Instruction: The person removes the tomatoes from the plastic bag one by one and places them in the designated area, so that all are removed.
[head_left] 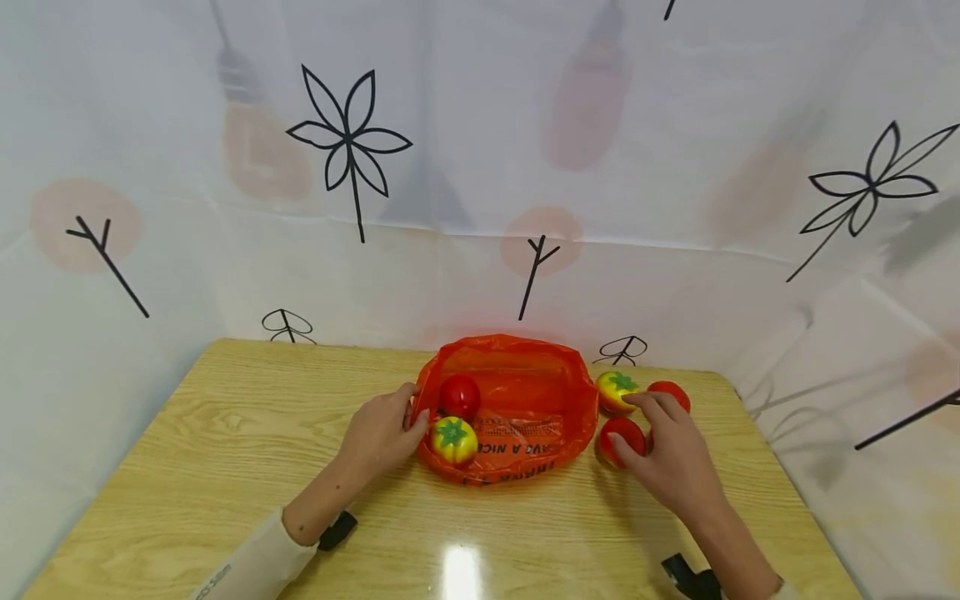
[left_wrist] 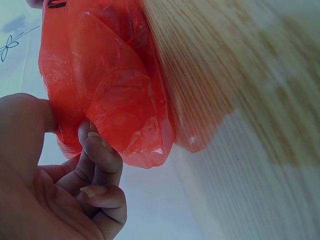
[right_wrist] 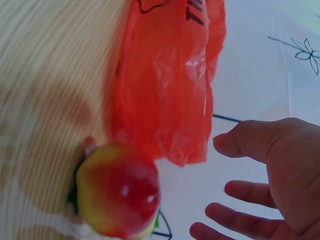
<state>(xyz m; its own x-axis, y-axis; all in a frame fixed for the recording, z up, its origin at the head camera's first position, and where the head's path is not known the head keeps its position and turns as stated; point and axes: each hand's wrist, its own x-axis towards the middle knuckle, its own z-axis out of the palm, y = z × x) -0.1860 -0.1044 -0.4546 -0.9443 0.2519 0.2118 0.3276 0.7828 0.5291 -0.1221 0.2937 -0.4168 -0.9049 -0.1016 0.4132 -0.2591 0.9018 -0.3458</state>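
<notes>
A red plastic bag (head_left: 517, 417) with printed lettering stands open-mouthed on the table. Inside it lie a red round fruit (head_left: 460, 396) and a yellow ribbed fruit with a green leaf top (head_left: 454, 440). My left hand (head_left: 386, 429) pinches the bag's left rim between thumb and fingers, also seen from beside the bag (left_wrist: 110, 85) in the left wrist view. To the right, my right hand (head_left: 672, 446) hovers with spread fingers over another red fruit (head_left: 621, 442) and a yellow-red fruit (head_left: 617, 392). Nothing sits between its fingers in the right wrist view.
One more red fruit (head_left: 671, 395) lies behind my right fingers, partly hidden. The wooden table (head_left: 247, 433) ends at a white patterned cloth (head_left: 420, 183) behind the bag and along both sides.
</notes>
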